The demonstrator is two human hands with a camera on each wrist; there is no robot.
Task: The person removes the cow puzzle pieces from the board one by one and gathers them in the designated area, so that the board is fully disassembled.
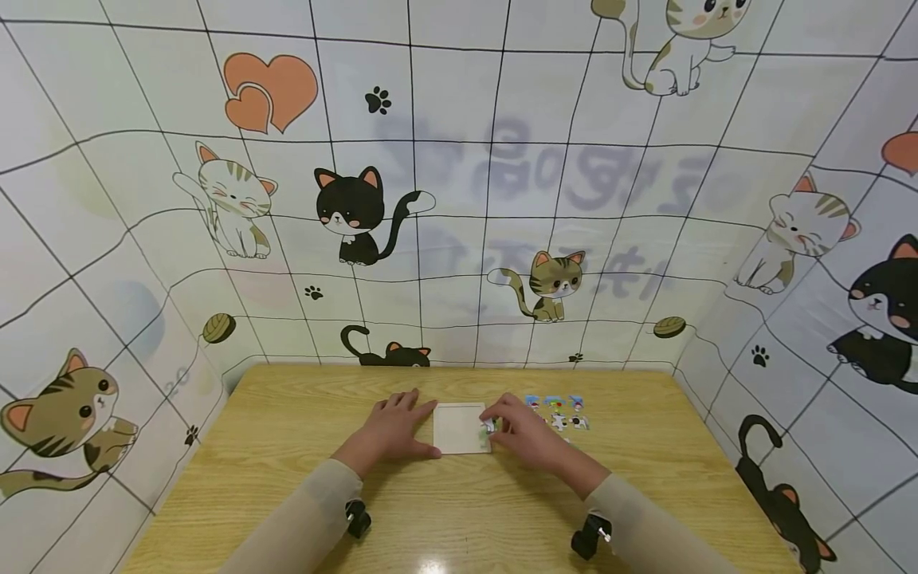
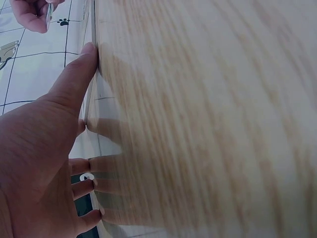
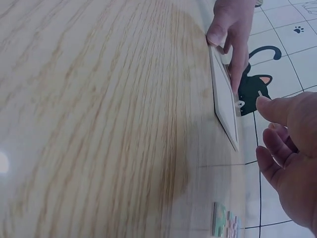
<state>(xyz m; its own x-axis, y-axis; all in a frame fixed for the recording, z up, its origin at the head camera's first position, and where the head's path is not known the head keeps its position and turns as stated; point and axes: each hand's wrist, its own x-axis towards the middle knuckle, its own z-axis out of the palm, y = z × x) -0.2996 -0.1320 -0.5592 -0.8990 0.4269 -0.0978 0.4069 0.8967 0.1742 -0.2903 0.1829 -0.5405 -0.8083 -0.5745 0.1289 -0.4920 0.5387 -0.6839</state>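
A pale, shallow puzzle tray (image 1: 459, 429) with a raised rim lies flat on the table. My left hand (image 1: 390, 428) rests at the tray's left side, fingers spread and thumb touching its edge near the lower left corner. Over the tray's right edge, my right hand (image 1: 527, 433) pinches a small colourful puzzle piece (image 1: 489, 426) between thumb and fingers. In the right wrist view a thin edge of that piece shows at the fingertips, held above the tray (image 3: 225, 94). Whether it touches the tray cannot be told.
Several loose puzzle pieces (image 1: 559, 421) lie right of the tray, partly hidden behind my right hand. The wooden table (image 1: 459, 510) meets a cat-patterned cloth (image 1: 459, 199) at the back and sides.
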